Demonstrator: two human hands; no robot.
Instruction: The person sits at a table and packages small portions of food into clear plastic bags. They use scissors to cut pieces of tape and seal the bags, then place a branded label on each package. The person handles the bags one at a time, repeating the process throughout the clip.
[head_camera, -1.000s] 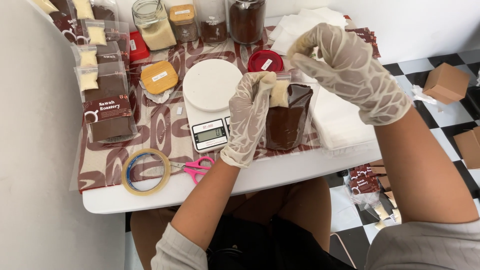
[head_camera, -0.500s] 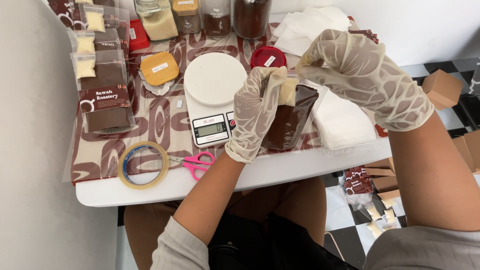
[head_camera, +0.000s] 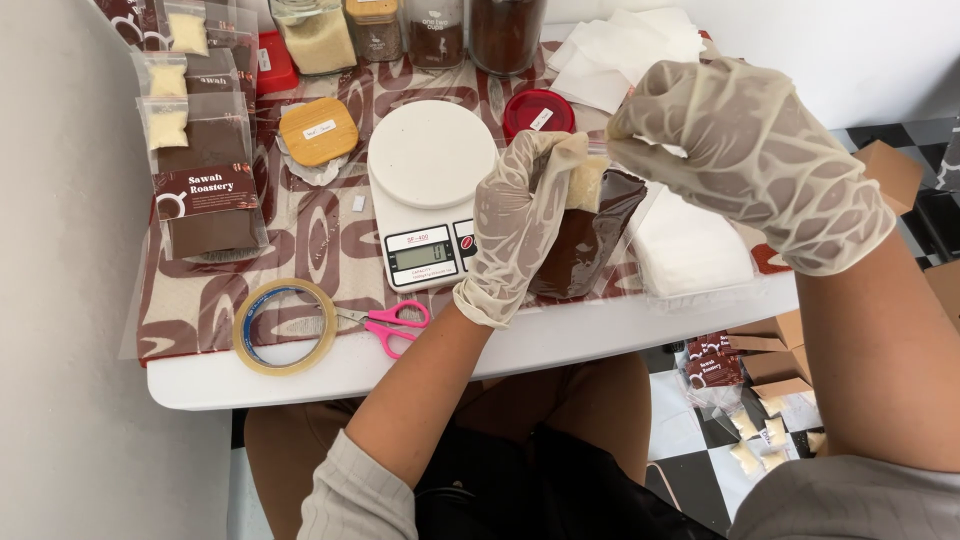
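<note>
Both hands wear thin translucent gloves. My left hand (head_camera: 520, 225) grips a clear plastic pouch (head_camera: 590, 240) filled with dark brown powder and a small pale sachet near its top. My right hand (head_camera: 750, 160) is above and to the right of it, fingers pinched at the pouch's open top edge. The pouch stands over the table (head_camera: 560, 340), just right of a white digital kitchen scale (head_camera: 430, 180).
Pink scissors (head_camera: 395, 322) and a tape roll (head_camera: 285, 325) lie near the front edge. Finished pouches (head_camera: 205, 190) are stacked at the left. A wooden lid (head_camera: 318, 130), a red lid (head_camera: 538, 110), jars (head_camera: 400, 25) and white paper sheets (head_camera: 690, 250) surround the scale. Boxes and sachets lie on the floor right.
The camera view has shifted closer and slightly down. Both hands stay on the pouch, with my right hand moving a little lower toward its top.
</note>
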